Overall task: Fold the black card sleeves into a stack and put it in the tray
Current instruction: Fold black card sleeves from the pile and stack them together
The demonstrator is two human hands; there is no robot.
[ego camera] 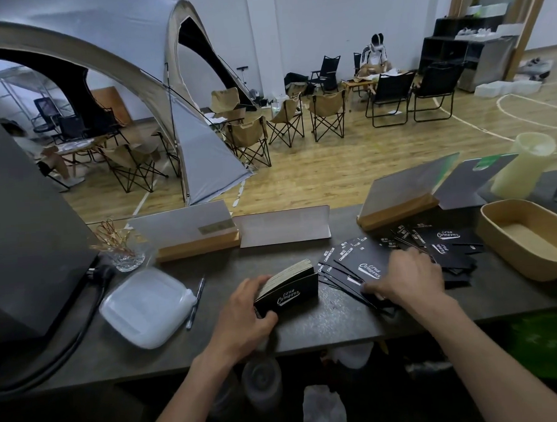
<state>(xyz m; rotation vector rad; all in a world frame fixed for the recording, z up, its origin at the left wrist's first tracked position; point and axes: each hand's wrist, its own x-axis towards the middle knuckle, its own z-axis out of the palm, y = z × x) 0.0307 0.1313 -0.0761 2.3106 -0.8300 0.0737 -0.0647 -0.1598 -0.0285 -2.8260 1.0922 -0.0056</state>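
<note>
- Black card sleeves, already folded, are gathered in a stack [286,286] that stands on its long edge on the countertop [325,324], near the front edge and about at its middle.
- Left hand [243,312] is closed around the near end of this stack, with the thumb on the printed face and the fingers behind it; the stack is held upright in this way.
- Stack is judged to be light but loose: the card is thin and smooth, so single sleeves can slide out if the two broad faces are not pressed together. It is best taken by both faces, near the middle.
- Right hand [406,276] is laid flat, with spread fingers, on the unfolded sleeves [364,267]; nothing is seen to be pinched, but whether a sleeve is caught under the fingertips cannot be told.
- Unfolded sleeves are spread like a fan, overlapping, to the right of the stack and towards the right side of the countertop. They are judged to be stiff enough to keep a crease and slippery on each other; one sleeve is best taken by a free corner or edge.
- Tray [498,247], a light brown one, is placed farther to the right, just beyond the scattered sleeves, and nothing is seen in it.
</note>
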